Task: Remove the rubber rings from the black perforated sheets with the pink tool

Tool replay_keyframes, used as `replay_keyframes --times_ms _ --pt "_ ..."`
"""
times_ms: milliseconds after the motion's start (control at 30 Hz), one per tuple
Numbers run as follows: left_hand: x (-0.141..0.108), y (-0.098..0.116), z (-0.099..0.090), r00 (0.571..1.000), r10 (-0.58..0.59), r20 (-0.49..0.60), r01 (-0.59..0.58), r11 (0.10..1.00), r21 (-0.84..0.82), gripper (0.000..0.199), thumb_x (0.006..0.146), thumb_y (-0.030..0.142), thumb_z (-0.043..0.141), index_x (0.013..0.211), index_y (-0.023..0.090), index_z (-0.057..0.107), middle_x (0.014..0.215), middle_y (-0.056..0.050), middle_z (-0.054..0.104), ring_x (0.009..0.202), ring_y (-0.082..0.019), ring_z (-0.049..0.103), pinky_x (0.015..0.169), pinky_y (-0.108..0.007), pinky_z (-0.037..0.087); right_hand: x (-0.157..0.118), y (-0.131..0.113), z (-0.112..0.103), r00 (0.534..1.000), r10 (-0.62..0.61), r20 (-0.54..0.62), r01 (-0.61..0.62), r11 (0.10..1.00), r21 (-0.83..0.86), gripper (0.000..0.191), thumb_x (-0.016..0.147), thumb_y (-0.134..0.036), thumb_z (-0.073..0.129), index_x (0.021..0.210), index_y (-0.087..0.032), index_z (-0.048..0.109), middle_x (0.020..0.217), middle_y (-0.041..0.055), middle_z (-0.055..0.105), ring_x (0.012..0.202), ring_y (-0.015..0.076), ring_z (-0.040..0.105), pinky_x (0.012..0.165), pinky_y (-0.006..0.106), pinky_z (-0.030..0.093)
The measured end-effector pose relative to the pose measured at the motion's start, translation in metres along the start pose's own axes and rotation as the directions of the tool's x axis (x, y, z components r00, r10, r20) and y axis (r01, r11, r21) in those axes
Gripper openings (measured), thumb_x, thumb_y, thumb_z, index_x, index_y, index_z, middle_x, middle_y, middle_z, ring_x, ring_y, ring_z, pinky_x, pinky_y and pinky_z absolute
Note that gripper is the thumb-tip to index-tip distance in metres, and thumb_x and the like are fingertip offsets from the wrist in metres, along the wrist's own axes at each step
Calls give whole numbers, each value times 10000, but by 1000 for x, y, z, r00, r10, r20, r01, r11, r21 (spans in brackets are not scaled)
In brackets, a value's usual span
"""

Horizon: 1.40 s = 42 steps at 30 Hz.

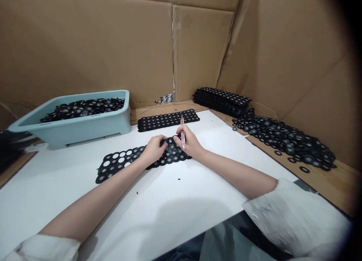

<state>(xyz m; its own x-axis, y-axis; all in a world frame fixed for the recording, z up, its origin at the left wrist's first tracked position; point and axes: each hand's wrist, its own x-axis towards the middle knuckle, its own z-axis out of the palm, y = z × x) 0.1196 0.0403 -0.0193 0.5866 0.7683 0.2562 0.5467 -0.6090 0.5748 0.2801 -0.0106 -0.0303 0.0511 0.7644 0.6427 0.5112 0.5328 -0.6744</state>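
Note:
A black sheet of joined rings (110, 170) lies on the white table in front of me, with white showing through several holes at its left end. My left hand (154, 152) rests across its middle, fingers curled and closed on the sheet. Over the sheet's right part is my right hand (190, 141), closed around a slim pen-like tool (183, 136) with a pink speckled handle. The tool's narrow end points up and away from me; its exact kind is unclear. My right thumb and fingertips are close to the sheet's far edge.
A light-blue tub (96, 123) of loose black rings stands at left. Behind my hands lies another black sheet (169, 119). Stacked sheets (222, 99) and a heap of black rings (283, 140) are at right. Cardboard walls (121, 46) enclose the white table (203, 189).

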Motion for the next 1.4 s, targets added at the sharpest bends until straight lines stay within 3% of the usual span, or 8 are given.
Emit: replay_keyframes --times_ms 133,233,367,567,1000,1100,1267,1400 --pt "0 -7 -3 1000 -2 15 4 996 -84 183 746 252 442 865 192 567 899 -13 638 847 -190 573 789 -304 428 0 -9 -9 998 48 -29 -43 984 172 190 815 -344 464 692 -203 428 698 -18 478 760 131 515 972 350 291" --pt "-1 -7 -3 1000 -24 14 25 992 -125 188 744 254 441 872 195 566 910 -10 633 847 -189 567 782 -302 423 6 -10 -16 985 167 -35 -147 933 330 290 863 -394 342 698 -200 480 723 1 547 882 157 548 924 349 324" --pt "-1 -4 -3 999 -39 14 41 986 -159 213 738 256 455 904 197 575 920 -11 630 840 -195 558 789 -316 408 15 -6 -24 962 255 99 -272 848 455 194 831 -324 374 848 -199 521 633 -6 599 892 187 589 803 344 380" --pt "-1 -6 -2 999 -33 8 34 980 -195 225 744 250 453 925 212 581 942 -2 627 857 -187 550 800 -308 393 13 -6 -25 915 356 187 -402 833 380 126 731 -255 530 665 -191 443 544 -31 559 677 158 608 692 290 411" --pt "0 -9 0 996 -84 3 83 967 -242 177 713 254 490 854 207 587 905 -6 632 850 -191 555 807 -316 390 8 -3 -24 819 478 317 -564 769 300 154 721 -234 514 626 -193 400 726 21 525 667 151 524 555 261 362" --pt "-1 -7 -1 995 -103 -14 96 963 -252 161 711 286 504 824 198 578 878 -9 627 821 -190 555 788 -312 393 7 -8 -23 819 430 381 -557 758 341 201 751 -260 483 612 -191 356 694 14 503 695 157 529 539 247 340" --pt "-3 -1 -3 991 -129 -30 116 954 -277 206 725 373 506 767 178 559 792 -17 614 759 -183 555 732 -296 406 7 -19 -24 875 291 386 -379 909 172 200 785 -258 441 621 -191 348 618 -23 411 741 165 528 576 250 329" --pt "-3 1 -3 990 -141 -27 127 947 -293 212 726 369 506 758 166 559 793 -26 619 745 -176 559 707 -284 416 9 -21 -27 884 264 386 -317 945 81 200 811 -258 396 629 -194 343 609 -28 388 662 146 498 559 250 324"
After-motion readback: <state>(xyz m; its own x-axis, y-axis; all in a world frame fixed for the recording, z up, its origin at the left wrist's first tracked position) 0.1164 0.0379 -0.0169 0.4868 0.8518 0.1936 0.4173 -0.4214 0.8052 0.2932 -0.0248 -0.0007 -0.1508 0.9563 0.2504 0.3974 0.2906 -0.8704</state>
